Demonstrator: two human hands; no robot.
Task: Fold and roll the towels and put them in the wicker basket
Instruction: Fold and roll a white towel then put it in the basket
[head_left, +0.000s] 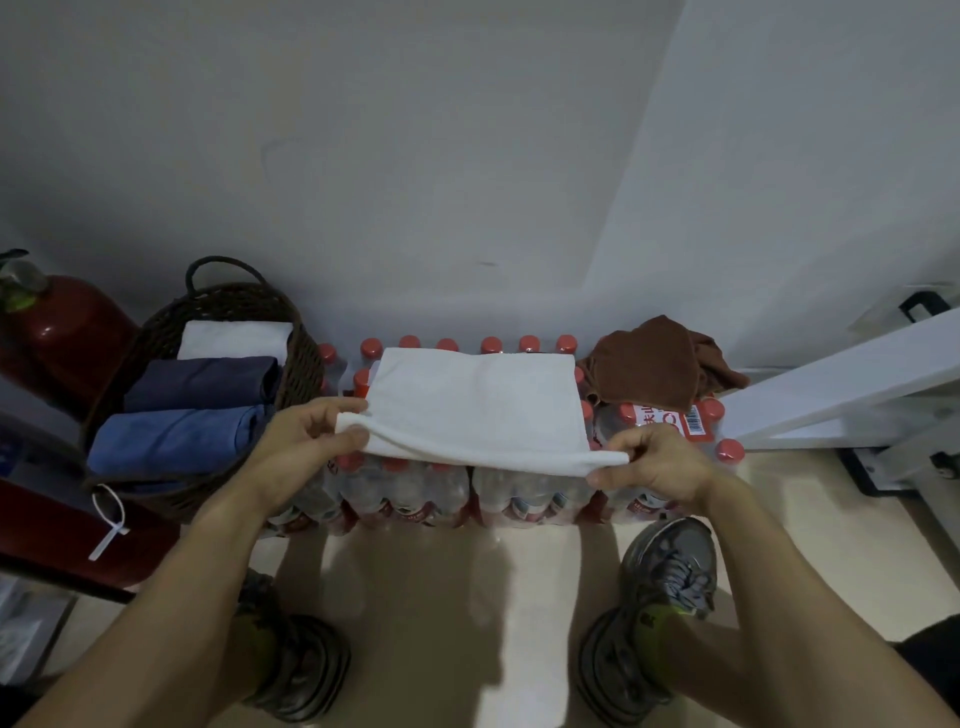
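Closest to the camera are two grey sneakers (670, 571) planted on a pale glossy floor (441, 623), with both bare forearms reaching forward over them. The left hand (306, 441) pinches the near left corner of a white towel (478, 405) between thumb and fingers, and the right hand (660, 462) pinches the near right corner the same way, so the near edge is lifted slightly and sags a bit between them. The rest of that towel lies flat on top of shrink-wrapped packs of water bottles (467, 493) with red caps, which stand on the floor against the wall.

Off to the left, touching the bottle packs, sits the wicker basket (306, 364). It already holds three rolled towels side by side: a light blue roll (171, 441) nearest, a dark navy roll (202, 382) behind it, and a white roll (234, 340) at the back.

On the far right of the bottle packs a brown towel (660, 364) lies crumpled. A red fire extinguisher (57, 338) stands left of the basket, and a white metal frame (841, 384) runs along the right.
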